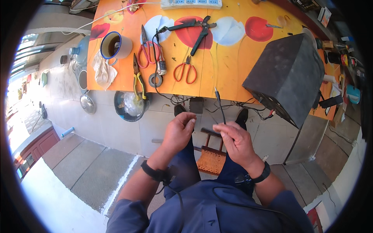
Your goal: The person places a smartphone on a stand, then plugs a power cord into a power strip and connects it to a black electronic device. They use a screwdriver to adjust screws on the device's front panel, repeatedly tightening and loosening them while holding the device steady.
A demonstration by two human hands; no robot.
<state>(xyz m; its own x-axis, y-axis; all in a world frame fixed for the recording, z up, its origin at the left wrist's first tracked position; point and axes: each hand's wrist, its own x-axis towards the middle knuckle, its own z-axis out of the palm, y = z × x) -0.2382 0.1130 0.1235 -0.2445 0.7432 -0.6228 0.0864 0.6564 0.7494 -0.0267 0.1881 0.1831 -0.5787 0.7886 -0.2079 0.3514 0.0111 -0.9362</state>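
Note:
My right hand [235, 140] is closed, thumb toward the fingers, around a thin black cable [222, 110]. The cable rises from the fingers to a plug-like end with a pale metal tip at the table's front edge. To its left, my left hand [180, 132] is curled in a pinch, apart from the right. Whatever lies between its fingertips, if anything, is too small or hidden to tell. On the table ahead are small red-handled scissors [185, 73], larger red-handled scissors [147, 52], yellow-and-black pliers [138, 80] and a black-handled wire stripper [200, 37].
A roll of black tape [155, 80] and an enamel mug [116, 46] sit at the left of the orange flowered table [229, 77]. A large black box [285, 73] overhangs its right front edge. Below are a bin [132, 112] and a wooden stool [211, 159].

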